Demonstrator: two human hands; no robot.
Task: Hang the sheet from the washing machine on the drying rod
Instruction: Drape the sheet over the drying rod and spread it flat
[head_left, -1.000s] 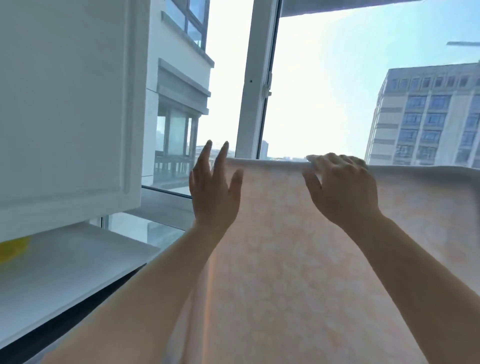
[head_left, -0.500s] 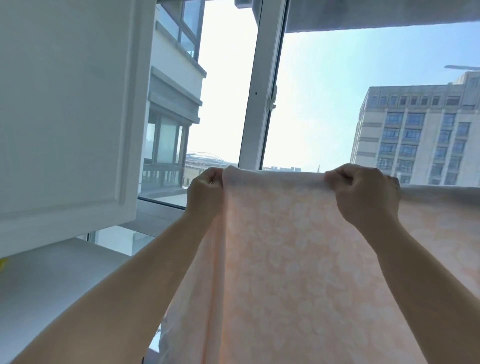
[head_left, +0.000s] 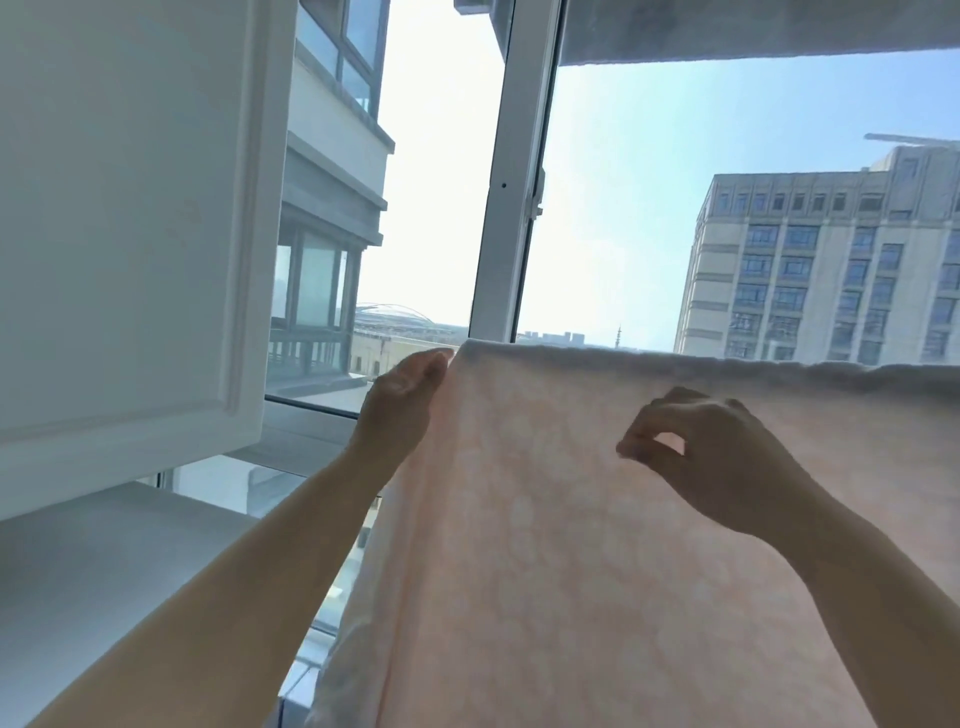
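View from the head camera, looking up toward a window frame (head_left: 511, 171). The sheet (head_left: 597, 545), pale pink with a faint lighter pattern, hangs draped over a horizontal line that runs across the view; its folded top edge lies level, and the drying rod itself is hidden under the fabric. The left hand (head_left: 402, 400) pinches the sheet's left border just below the fold, fingers curled round the edge. The right hand (head_left: 706, 452) is lower, in front of the cloth's face, thumb and forefinger brought nearly together; whether they nip a bit of fabric or hold nothing cannot be told. A white cabinet door (head_left: 124, 218) stands open at left, near the left forearm. The step in hand appears to be spreading and levelling the draped sheet. To do it well, the left hand should draw the border outward along the fold while the right smooths downward and sideways, so that no creases bunch. Pulling down hard on one side risks sliding the cloth off, since damp fabric is heavy.
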